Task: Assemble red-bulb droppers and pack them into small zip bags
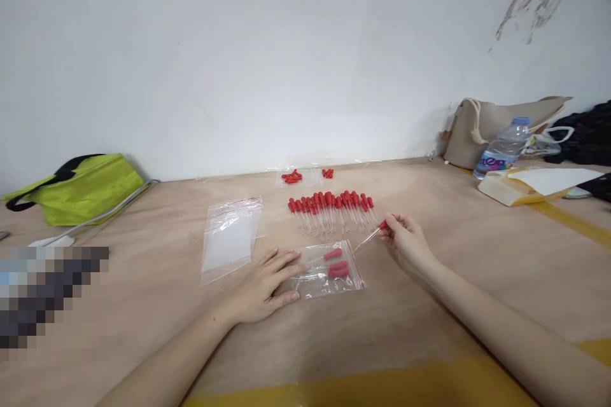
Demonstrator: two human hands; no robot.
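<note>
My left hand (272, 286) lies flat with fingers spread, its fingertips resting on the left part of a clear zip bag (315, 289). Inside that bag are 3 glass droppers with red rubber bulbs (338, 266), bulbs toward the zip edge on the right. My right hand (403, 238) pinches another dropper (370, 238) by its red bulb. Its thin glass tip points down and left, close to the bag's zip edge. Behind the bag a row of several red-bulbed droppers (329, 203) lies side by side, glass ends toward me.
Left of the hands lie flat clear zip bags (231, 238). Loose red bulbs (292, 176) sit on clear plastic near the wall. A green bag (90, 187) stands far left. At the right are a water bottle (503, 149), a beige bag (468, 133) and an opened paper packet (506, 189).
</note>
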